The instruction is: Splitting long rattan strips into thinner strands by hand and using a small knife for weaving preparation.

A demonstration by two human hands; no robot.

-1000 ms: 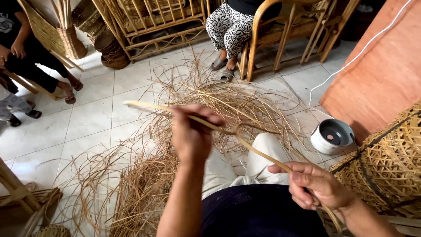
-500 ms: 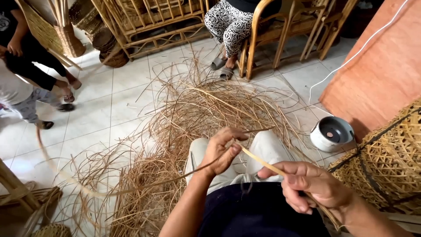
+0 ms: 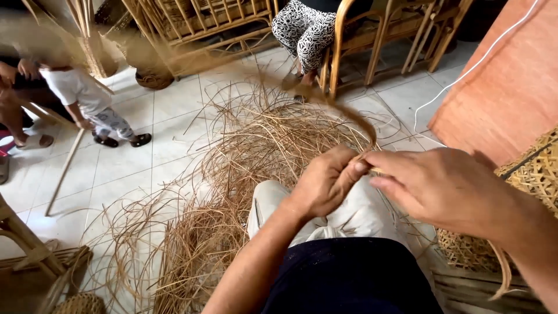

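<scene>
We see a long, flat, tan rattan strip [image 3: 343, 113] pinched between our two hands above our lap, its free length arching up and away to the left, blurred, over loose strands on the floor.

A white tiled floor [image 3: 168, 134] carries a loose heap of rattan strips [image 3: 232, 192], with a wooden stick [image 3: 64, 171] lying left of that heap.

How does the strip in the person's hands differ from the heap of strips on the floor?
The held strip is single, pinched between the left hand and right hand, arcing upward. The heap is many strips, tangled and lying loose on the tiles. Both are thin, tan, bendy cane.
</scene>
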